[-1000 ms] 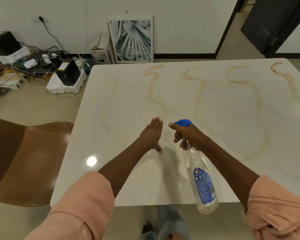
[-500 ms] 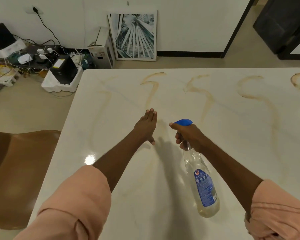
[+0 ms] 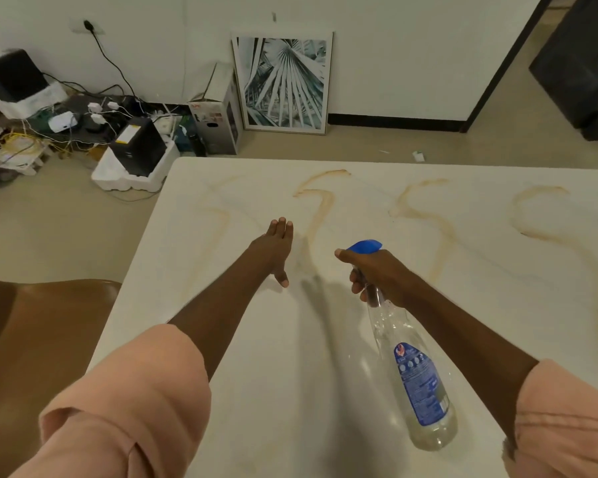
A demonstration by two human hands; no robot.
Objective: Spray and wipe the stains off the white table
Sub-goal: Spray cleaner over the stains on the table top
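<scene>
Stains are spread across the table toward its far edge. A spray bottle is held above the near right part. A chair is placed beyond the left edge.

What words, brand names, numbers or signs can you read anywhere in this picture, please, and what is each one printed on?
Red logo on the cardboard box by the wall: looks like "APC", but too small to be sure.
Blue label on the spray bottle, which the right hand grips: white print and a round emblem, too blurred to read.
Yellow sticker on the black unit on the floor: unreadable.
Nothing else legible.
</scene>
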